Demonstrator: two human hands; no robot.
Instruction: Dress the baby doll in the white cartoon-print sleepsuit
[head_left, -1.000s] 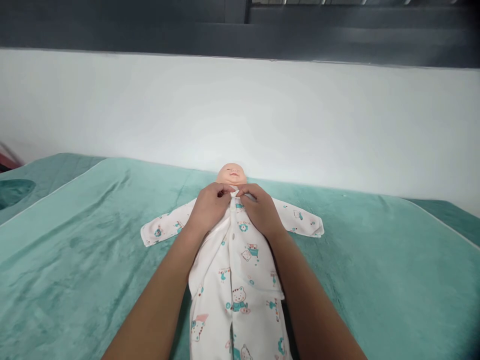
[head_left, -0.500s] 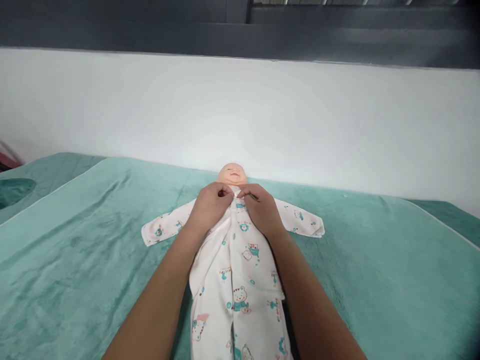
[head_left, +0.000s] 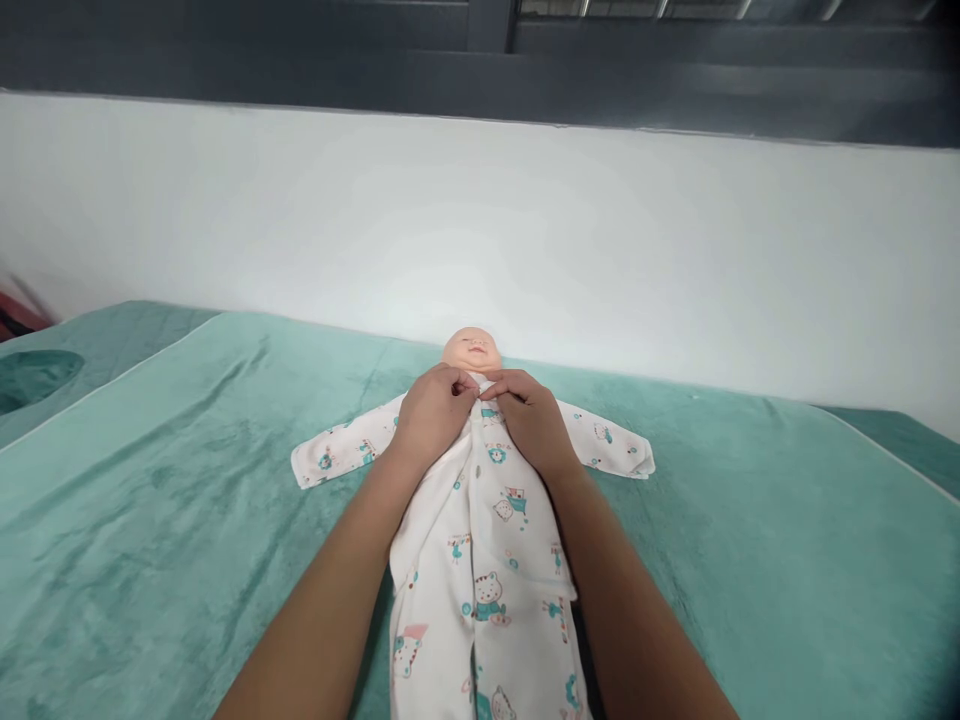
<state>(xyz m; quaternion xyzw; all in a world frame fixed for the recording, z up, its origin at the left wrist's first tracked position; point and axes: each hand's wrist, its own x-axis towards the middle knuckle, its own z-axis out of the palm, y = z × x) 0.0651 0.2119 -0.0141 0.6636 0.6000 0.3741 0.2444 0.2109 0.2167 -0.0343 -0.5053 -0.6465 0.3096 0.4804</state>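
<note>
A baby doll (head_left: 472, 349) lies on its back with its head toward the wall. It wears a white baby shirt (head_left: 517, 540) printed with small animals, its sleeves spread out to both sides. My left hand (head_left: 439, 405) pinches the shirt's front edge just below the collar. Opposite it, my right hand (head_left: 529, 415) grips the other edge at the same spot, with thumb and forefinger close to the left fingertips. Whatever fastener lies between the fingers is hidden. Farther down the front, a small button (head_left: 478, 472) shows.
A green blanket (head_left: 187, 480) covers the surface under the doll, with wrinkles on the left. Behind the doll's head rises a white wall (head_left: 480, 220), topped by a dark window frame (head_left: 300, 60). Something red (head_left: 19, 315) shows at the far left edge.
The whole view has shifted slightly, moving the scene a little to the right. Both hands stay at the collar, with the right fingertips slightly changed in position.
</note>
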